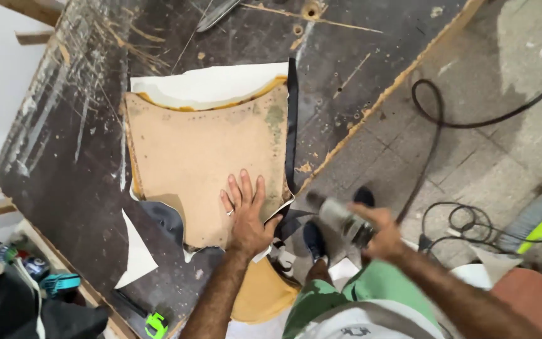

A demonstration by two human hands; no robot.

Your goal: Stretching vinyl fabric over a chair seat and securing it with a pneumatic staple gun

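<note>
A tan board panel (205, 157) lies flat on the dark, scratched workbench (83, 188) — flared at the far end, waisted in the middle, with rows of small holes near its top edge. White sheeting (211, 85) and a rim of yellow foam show from under its far side; a black strip (292, 119) runs along its right edge. The silvery, cylindrical tool (340, 221) — blurred — is held just off the bench's near edge, tilted.

matt tan fibreboard panel (202, 157) on a scratched, dark, rough wooden table (76, 157).
</note>
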